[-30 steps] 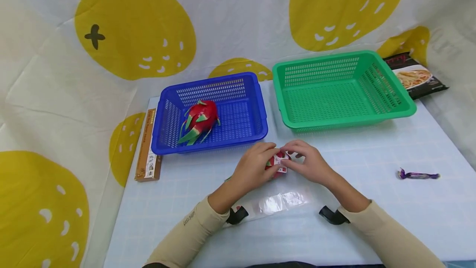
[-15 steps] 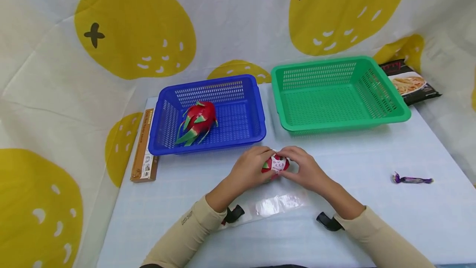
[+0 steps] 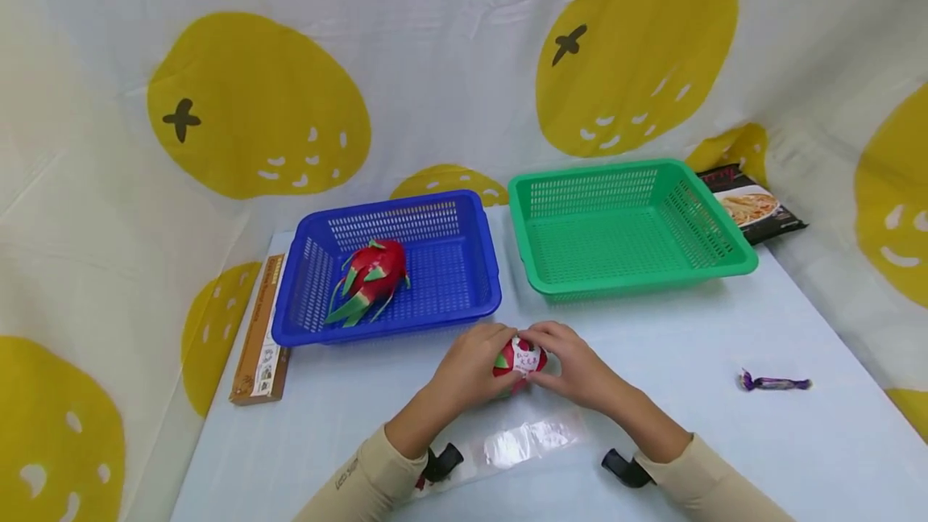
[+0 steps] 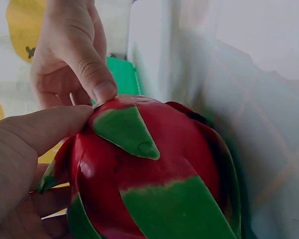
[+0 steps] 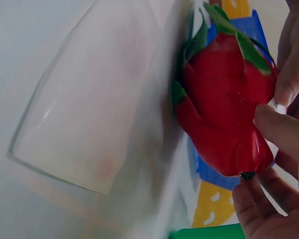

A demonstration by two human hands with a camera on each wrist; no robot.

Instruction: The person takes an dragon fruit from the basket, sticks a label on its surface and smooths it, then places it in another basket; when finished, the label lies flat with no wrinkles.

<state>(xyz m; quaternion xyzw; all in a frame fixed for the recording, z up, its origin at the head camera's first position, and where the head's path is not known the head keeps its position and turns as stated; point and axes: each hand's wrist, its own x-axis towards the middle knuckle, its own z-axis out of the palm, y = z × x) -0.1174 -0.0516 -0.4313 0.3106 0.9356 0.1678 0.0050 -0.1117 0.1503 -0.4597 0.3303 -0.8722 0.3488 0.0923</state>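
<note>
A red dragon fruit [image 3: 500, 362] with green scales lies on the table between both hands. A white label [image 3: 527, 358] with writing sits on its top. My left hand [image 3: 467, 367] holds the fruit from the left, its thumb at the label's edge. My right hand [image 3: 576, 370] curls round the right end, thumb pressing the label. In the left wrist view the dragon fruit [image 4: 154, 144] shows green scales, and the two thumbs nearly meet. In the right wrist view the fruit's [image 5: 224, 104] blunt end points towards the right fingertips. Just in front lies a clear plastic sheet [image 3: 532, 440].
Behind the hands stand a blue basket [image 3: 391, 333] with another dragon fruit [image 3: 377, 271] inside and a green basket [image 3: 645, 281]. A brown box [image 3: 259, 333] lies left, a purple-wrapped candy [image 3: 776, 383] right, and a black food packet [image 3: 750, 204] at the back right.
The label, tilted and partly covered by fingers a second ago, now lies flatter across the fruit with its writing showing. The head view has tilted up. Both hands stay on the fruit.
</note>
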